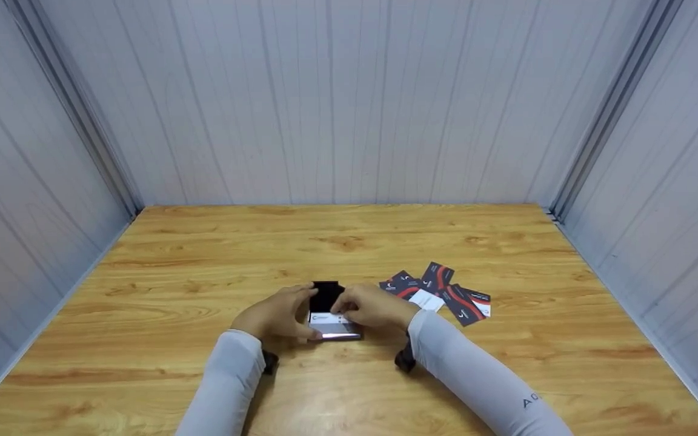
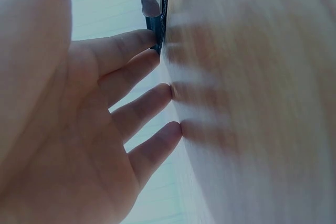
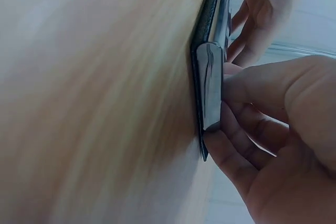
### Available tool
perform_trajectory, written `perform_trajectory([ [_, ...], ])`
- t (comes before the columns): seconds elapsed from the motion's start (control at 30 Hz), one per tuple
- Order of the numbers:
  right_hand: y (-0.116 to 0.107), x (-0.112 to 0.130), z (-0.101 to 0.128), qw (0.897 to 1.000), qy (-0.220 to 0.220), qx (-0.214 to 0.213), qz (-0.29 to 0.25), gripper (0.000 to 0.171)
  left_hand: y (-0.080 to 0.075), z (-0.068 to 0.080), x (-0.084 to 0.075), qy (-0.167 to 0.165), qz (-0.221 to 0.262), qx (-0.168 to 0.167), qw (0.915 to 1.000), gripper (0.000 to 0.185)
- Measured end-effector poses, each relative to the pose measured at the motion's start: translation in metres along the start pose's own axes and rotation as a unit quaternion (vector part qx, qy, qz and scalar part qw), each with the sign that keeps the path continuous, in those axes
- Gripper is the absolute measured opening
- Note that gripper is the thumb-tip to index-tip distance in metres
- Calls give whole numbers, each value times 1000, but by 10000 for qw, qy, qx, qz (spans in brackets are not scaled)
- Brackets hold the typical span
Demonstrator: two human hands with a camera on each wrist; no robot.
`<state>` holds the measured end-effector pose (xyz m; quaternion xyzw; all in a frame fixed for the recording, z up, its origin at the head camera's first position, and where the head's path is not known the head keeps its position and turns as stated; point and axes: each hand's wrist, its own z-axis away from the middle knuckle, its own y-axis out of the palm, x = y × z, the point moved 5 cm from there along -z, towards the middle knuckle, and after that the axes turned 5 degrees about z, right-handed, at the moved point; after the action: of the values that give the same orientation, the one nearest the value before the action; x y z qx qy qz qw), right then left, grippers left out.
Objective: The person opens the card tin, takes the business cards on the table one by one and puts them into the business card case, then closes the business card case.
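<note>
A business card case lies on the table with its black lid folded back toward the far side. Inside it a white business card with a small logo shows. My left hand holds the case at its left side, thumb on the near corner and forefinger by the lid. Its other fingertips touch the tabletop. My right hand has its fingers curled over the case's right side, pinching at the white card; the exact contact is partly hidden. In the right wrist view the metallic side of the case faces the camera.
Several dark business cards with red stripes lie spread and overlapping right of the case, along with a white card. The wooden table is bounded by white panel walls at the back and both sides.
</note>
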<state>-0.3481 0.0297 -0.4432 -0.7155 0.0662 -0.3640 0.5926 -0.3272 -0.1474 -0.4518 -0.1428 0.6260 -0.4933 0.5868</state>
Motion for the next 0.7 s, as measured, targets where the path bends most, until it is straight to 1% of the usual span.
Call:
perform_trajectory([
  [0.13, 0, -1, 1, 10000, 81, 0, -18, 22, 1, 1, 1, -118, 72, 16, 9999, 102],
  [0.23, -1, -4, 2, 9996, 227, -61, -182, 23, 1, 1, 1, -114, 36, 22, 9999, 102],
  [0.33, -5, -7, 4, 9989, 289, -216, -295, 24, 1, 1, 0, -85, 26, 13, 10000, 102],
  [0.47, -15, -13, 11, 9978, 360, -436, -359, 24, 0, 1, -1, -50, 42, -14, 10000, 103],
  [0.6, -28, -19, 23, 9964, 418, -598, -439, 25, 0, 2, -1, -25, 94, -29, 9999, 102],
  [0.7, -36, -26, 34, 9955, 509, -622, -496, 26, 1, 3, 0, -12, 151, -21, 9999, 101],
])
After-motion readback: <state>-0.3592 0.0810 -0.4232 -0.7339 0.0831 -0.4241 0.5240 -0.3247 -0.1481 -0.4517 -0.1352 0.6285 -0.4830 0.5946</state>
